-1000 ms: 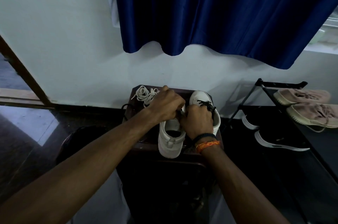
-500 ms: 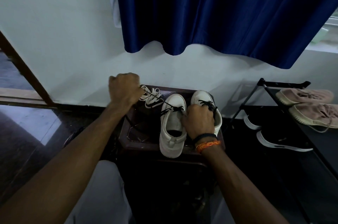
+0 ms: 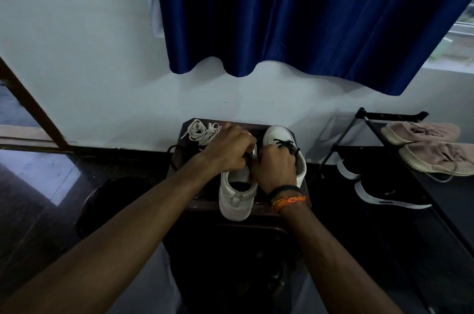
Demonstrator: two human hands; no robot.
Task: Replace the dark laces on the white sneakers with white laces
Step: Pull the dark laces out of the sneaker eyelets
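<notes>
- Left hand [image 3: 228, 149] and right hand [image 3: 275, 166] both pinch the dark lace [image 3: 247, 157] over the left sneaker [image 3: 237, 193]
- White laces [image 3: 201, 130] lie just beyond the left grip on the worktop [image 3: 259, 130]

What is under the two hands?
The left white sneaker on a dark stool. Left hand and right hand cover its front; a bit of dark lace shows between them.

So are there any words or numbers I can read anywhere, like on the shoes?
None can be read.
White sneakers: no word or logo shows.
Black shoes on the rack: only white soles show, no readable brand.
Pinkish shoes: no text shows.
Dark stool: a faint pale mark beside the white laces, too blurred to read.
</notes>
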